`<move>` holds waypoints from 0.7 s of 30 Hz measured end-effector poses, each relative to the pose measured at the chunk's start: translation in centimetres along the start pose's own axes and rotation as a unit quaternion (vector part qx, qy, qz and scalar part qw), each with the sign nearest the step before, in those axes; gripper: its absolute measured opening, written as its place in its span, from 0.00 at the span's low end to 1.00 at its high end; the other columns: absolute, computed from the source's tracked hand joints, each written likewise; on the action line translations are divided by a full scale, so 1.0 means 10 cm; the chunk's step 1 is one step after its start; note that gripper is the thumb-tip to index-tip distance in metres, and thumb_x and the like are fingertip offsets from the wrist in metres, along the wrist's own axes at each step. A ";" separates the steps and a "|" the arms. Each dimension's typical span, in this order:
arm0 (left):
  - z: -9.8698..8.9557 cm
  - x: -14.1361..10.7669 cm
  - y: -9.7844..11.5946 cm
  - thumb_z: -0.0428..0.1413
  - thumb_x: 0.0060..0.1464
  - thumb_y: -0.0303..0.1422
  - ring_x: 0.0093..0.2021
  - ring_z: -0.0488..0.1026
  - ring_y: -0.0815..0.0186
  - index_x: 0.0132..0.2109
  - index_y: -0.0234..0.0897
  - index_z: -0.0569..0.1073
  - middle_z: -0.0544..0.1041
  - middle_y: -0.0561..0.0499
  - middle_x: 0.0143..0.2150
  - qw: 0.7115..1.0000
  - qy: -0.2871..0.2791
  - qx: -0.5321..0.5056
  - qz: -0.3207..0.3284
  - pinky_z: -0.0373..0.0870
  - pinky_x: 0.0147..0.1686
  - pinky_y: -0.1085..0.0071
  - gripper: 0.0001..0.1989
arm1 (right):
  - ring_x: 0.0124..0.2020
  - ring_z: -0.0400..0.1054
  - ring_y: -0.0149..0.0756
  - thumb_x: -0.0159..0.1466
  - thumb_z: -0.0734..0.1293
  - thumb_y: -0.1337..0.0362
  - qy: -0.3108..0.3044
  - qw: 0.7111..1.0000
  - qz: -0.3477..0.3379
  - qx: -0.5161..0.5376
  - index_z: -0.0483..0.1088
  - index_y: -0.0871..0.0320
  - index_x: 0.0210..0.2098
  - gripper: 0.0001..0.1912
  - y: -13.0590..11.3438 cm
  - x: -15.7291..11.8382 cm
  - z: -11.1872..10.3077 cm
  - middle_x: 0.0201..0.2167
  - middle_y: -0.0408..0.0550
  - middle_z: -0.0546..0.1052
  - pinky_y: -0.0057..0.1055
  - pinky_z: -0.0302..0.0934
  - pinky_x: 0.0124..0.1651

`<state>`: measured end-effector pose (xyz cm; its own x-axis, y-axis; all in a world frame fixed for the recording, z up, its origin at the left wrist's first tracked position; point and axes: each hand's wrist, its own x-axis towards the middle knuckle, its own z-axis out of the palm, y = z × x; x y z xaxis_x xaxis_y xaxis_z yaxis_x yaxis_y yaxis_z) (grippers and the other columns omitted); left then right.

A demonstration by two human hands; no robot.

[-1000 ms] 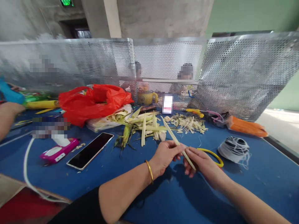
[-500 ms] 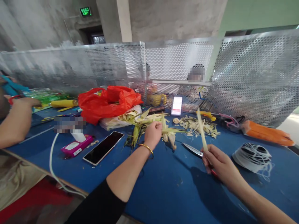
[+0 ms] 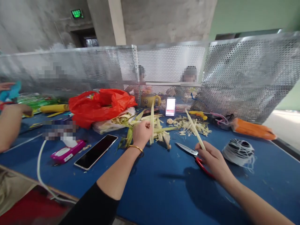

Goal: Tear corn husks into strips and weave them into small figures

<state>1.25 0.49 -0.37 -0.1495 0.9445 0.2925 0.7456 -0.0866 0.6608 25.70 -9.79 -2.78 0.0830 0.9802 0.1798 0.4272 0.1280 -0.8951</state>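
Note:
Over a pile of corn husks (image 3: pixel 164 137), my left hand (image 3: pixel 142 133) pinches a narrow pale corn husk strip (image 3: pixel 152 117), which stands nearly upright. A gold bangle is on that wrist. My right hand (image 3: pixel 211 157) holds another corn husk strip (image 3: pixel 194 128) between thumb and fingers, its pointed tip leaning up and left. Scissors with red handles (image 3: pixel 203 167) lie on the blue table just under and left of my right hand, which covers part of them; their blades point left.
A smartphone (image 3: pixel 96 152), a magenta power strip (image 3: pixel 67 152) with a white cable and a red plastic bag (image 3: pixel 100 106) are on the left. Husk scraps (image 3: pixel 194 125), a cord spool (image 3: pixel 239 153) and an orange packet (image 3: pixel 254 128) lie right. Another person's arm (image 3: pixel 11 122) reaches in at left.
My left hand has lifted a husk strip upright from the pile. The strip in my right hand now tilts further left. The view has turned slightly to the right.

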 end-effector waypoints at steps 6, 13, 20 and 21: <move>0.16 -0.67 0.47 0.56 0.45 0.28 0.22 0.69 0.71 0.30 0.35 0.70 0.71 0.55 0.23 0.864 -0.291 -0.398 -0.100 0.61 0.18 0.77 0.02 | 0.19 0.48 0.26 0.51 0.71 0.51 -0.070 0.997 0.021 0.031 0.70 0.57 0.30 0.16 -0.09 -0.05 0.14 0.16 0.35 0.56 0.26 0.44 0.23; 0.32 -0.83 0.47 0.58 0.45 0.28 0.19 0.63 0.75 0.26 0.35 0.68 0.68 0.57 0.20 0.862 -0.298 -0.396 -0.105 0.60 0.19 0.78 0.05 | 0.21 0.47 0.24 0.56 0.67 0.57 -0.115 0.991 0.015 0.064 0.60 0.58 0.19 0.16 -0.13 -0.13 0.26 0.17 0.36 0.55 0.24 0.44 0.24; 0.30 -0.76 0.39 0.53 0.48 0.23 0.38 0.73 0.67 0.42 0.39 0.71 0.75 0.50 0.37 0.935 -0.138 -0.290 0.148 0.69 0.36 0.72 0.13 | 0.14 0.47 0.22 0.56 0.68 0.54 -0.090 0.972 0.131 0.174 0.66 0.58 0.25 0.14 -0.16 -0.11 0.14 0.14 0.34 0.57 0.23 0.43 0.17; 0.27 -0.77 0.39 0.51 0.48 0.20 0.42 0.72 0.66 0.43 0.40 0.72 0.75 0.49 0.41 0.932 -0.114 -0.256 0.231 0.68 0.42 0.71 0.16 | 0.14 0.46 0.22 0.55 0.69 0.54 -0.090 0.964 0.142 0.204 0.67 0.59 0.26 0.14 -0.16 -0.11 0.12 0.13 0.33 0.57 0.23 0.43 0.17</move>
<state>7.10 -6.29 -1.92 0.2968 0.8061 0.5119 0.2798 -0.5859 0.7605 23.78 -10.91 -2.03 -0.0290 0.9901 -0.1376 0.0178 -0.1371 -0.9904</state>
